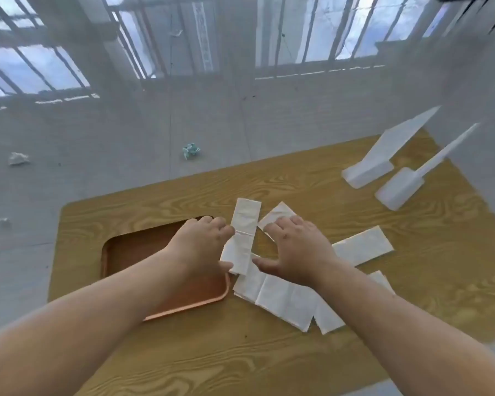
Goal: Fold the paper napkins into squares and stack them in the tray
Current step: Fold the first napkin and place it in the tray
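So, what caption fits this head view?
Left hand pinching a long white paper napkin beside the orange plastic tray; right hand nearby.

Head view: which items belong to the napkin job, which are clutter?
Job: napkin strip in left hand; right hand; loose napkins; tray.
Clutter: two white plastic scoops; crumpled scraps on floor.

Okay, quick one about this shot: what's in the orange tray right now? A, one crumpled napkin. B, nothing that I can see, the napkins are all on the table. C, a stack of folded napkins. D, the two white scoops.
B: the visible floor of the tray is bare, though the left hand covers part of it; the napkins lie on the wooden table, and the white scoops stand at its far right.
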The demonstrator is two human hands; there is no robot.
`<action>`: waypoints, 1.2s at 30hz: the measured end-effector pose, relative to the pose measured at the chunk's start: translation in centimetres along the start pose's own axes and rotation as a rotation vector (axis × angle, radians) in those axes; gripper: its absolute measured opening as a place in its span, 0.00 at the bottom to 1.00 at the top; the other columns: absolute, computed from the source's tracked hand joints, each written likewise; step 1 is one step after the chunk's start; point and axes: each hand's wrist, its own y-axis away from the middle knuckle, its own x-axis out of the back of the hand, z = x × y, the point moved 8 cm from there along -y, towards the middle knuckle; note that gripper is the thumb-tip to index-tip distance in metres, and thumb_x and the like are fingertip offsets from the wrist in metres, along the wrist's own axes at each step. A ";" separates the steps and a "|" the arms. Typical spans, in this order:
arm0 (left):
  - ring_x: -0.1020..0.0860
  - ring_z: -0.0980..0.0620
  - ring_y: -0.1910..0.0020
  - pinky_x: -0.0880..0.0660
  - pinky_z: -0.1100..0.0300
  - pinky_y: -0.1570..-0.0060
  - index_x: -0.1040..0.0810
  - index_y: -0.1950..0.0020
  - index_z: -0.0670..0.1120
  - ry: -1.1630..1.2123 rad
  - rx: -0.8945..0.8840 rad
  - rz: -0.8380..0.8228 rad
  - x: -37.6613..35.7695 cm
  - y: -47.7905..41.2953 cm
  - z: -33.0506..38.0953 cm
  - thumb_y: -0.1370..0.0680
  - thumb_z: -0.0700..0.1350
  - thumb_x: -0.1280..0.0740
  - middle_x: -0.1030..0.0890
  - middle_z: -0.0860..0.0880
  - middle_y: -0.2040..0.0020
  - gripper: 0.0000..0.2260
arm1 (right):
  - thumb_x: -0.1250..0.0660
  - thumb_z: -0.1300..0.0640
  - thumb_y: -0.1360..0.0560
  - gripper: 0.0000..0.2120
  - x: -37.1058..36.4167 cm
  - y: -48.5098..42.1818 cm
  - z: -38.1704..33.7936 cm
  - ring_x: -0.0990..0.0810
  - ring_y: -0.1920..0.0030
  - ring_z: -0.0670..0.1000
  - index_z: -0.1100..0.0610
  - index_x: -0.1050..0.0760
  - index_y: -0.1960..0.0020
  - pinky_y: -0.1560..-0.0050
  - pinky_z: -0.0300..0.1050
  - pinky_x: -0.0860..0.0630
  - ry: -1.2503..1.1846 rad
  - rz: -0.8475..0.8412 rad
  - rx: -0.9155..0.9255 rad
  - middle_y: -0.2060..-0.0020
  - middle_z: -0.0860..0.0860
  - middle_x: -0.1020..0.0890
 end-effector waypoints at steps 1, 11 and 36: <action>0.25 0.47 0.36 0.24 0.50 0.41 0.31 0.25 0.53 -0.015 0.012 -0.035 -1.0 -0.3 0.1 0.27 0.73 0.37 0.25 0.51 0.30 0.37 | 0.47 0.24 0.30 0.40 -1.2 0.1 0.1 0.26 0.37 0.55 0.51 0.28 0.31 0.36 0.56 0.27 -0.002 -0.033 0.002 0.39 0.51 0.21; 0.26 0.47 0.40 0.26 0.50 0.46 0.32 0.27 0.52 0.068 0.090 0.000 -6.1 -0.4 1.7 0.27 0.72 0.39 0.26 0.51 0.34 0.35 | 0.47 0.29 0.26 0.34 -9.8 2.7 -0.8 0.26 0.38 0.55 0.50 0.30 0.31 0.39 0.54 0.25 -0.009 -0.109 0.022 0.37 0.51 0.23; 0.23 0.48 0.49 0.32 0.55 0.58 0.23 0.41 0.51 -0.040 0.039 0.011 -6.0 -1.3 3.4 0.18 0.55 0.38 0.22 0.50 0.43 0.12 | 0.43 0.40 0.21 0.24 -10.6 3.6 2.0 0.27 0.34 0.53 0.50 0.31 0.28 0.36 0.51 0.27 -0.042 -0.047 0.056 0.33 0.49 0.24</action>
